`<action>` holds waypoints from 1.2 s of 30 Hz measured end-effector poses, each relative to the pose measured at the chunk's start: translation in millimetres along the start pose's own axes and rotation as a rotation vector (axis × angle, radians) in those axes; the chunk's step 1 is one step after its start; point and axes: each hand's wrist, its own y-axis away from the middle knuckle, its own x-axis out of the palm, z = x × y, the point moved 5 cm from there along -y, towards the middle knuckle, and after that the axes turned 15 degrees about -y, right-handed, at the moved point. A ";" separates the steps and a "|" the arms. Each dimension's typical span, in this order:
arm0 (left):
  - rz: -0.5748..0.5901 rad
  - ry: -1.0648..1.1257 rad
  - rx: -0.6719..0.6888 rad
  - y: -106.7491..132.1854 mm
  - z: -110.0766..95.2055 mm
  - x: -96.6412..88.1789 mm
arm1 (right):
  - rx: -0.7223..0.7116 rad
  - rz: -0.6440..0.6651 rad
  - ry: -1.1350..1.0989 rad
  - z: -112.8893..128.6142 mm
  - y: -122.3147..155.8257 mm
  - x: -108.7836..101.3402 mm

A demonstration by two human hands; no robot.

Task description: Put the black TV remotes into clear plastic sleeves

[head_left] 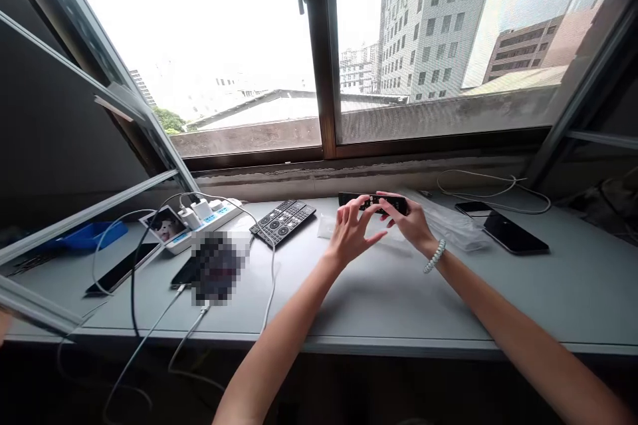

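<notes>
Remote control [375, 200], black: right hand [413, 220] grasping right end; left hand [350, 229] at face, grip unclear. Step, seemingly: two-handed handling; next move calls for steady right hold.

Black remote [373, 199] in right grip [413, 223], left grip [349, 236] against it, above grey desk [383, 308] with other remotes [284, 221]

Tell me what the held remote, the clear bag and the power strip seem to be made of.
Remote: likely hard plastic, judging by its dark, straight-edged casing; the button material is too small to tell.
Clear bag: probably thin, glossy plastic film, being see-through, wrinkled and glinting.
Power strip: likely smooth moulded plastic, evenly white with blue socket areas.
</notes>
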 end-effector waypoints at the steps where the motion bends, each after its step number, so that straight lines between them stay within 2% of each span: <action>1: 0.024 0.029 0.020 0.2 -3.6 1.6 | -0.016 -0.076 0.003 1.2 -1.9 -5.9; 3: 0.111 0.086 0.094 1.8 -12.3 8.1 | -0.018 -0.216 -0.017 1.4 -5.3 -17.7; 6: 0.296 0.126 0.188 7.9 -20.8 22.9 | 0.031 -0.348 -0.085 -1.6 -8.5 -30.1; 9: 0.470 0.133 0.170 14.6 -17.7 36.8 | 0.081 -0.423 -0.133 -2.7 -8.6 -35.2; 12: 0.559 0.120 0.146 17.2 -10.9 42.9 | 0.129 -0.428 -0.157 -1.9 -7.3 -34.2; 18: 0.546 -0.046 0.064 10.8 5.4 35.7 | 0.133 -0.390 -0.133 -5.6 -7.3 -36.7; 24: 0.295 -0.195 -0.151 1.5 33.8 13.5 | 0.134 -0.382 -0.153 -9.4 -10.3 -42.0; 26: 0.259 -0.214 -0.191 2.5 41.0 12.9 | 0.153 -0.378 -0.168 -8.5 -10.2 -41.1; 30: 0.330 -0.232 -0.178 10.4 45.8 26.2 | 0.111 -0.327 -0.131 -6.5 -9.5 -36.1; 33: 0.417 -0.256 -0.162 16.7 45.1 36.3 | 0.008 -0.257 -0.052 -6.9 -9.1 -30.8; 36: 0.456 -0.262 -0.199 18.8 45.6 38.6 | -0.099 -0.195 0.021 -7.5 -7.5 -25.8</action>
